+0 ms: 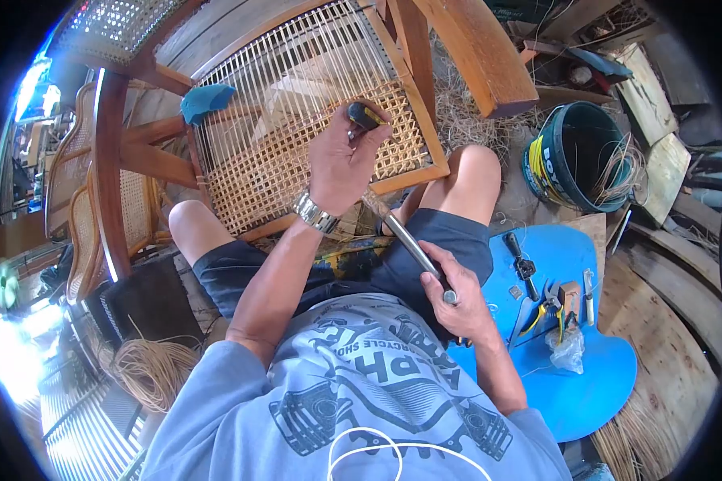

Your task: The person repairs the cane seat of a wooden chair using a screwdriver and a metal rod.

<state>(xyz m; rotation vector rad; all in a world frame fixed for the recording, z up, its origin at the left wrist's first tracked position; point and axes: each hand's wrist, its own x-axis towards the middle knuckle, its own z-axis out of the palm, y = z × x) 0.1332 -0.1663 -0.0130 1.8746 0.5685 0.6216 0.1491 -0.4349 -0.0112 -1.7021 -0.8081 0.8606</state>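
Observation:
My left hand (343, 164), with a metal watch at the wrist, is closed around a tool with a black and yellow handle (366, 115). The tool's working end is hidden. Beneath that hand is a wooden chair frame (425, 120) with a half-woven cane seat (273, 172); open-weave cane fills the near part, and parallel strands run across the far part. My right hand (460, 295) grips a shiny metal rod (411, 245) over my right thigh. A rough, pale brown section shows at the rod's far end, near my left wrist.
To the right, a blue board (501, 264) carries pliers (552, 309), a black-handled tool (525, 266) and a plastic bag (566, 353). A dark bucket (544, 156) stands behind it. Coiled cane (154, 373) lies at left. A blue piece (207, 103) sits on the frame's left corner.

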